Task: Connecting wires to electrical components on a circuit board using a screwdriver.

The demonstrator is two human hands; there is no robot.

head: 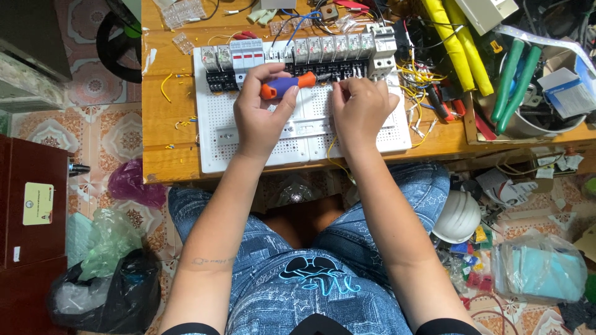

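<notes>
Over a white perforated board (248,149) on a wooden bench (167,124), the left hand (261,115) grips an orange-and-blue screwdriver (287,85) pointing toward 3 o'clock, while the right hand (360,108) pinches a yellow wire (332,152) below the row of relays (329,48) at 12 o'clock.

Both forearms extended forward, left hand (264,111) curled in a closed grip; right hand (360,108) fingers pinched

screwdriver (287,85) tip hidden, relay terminals too small
</notes>
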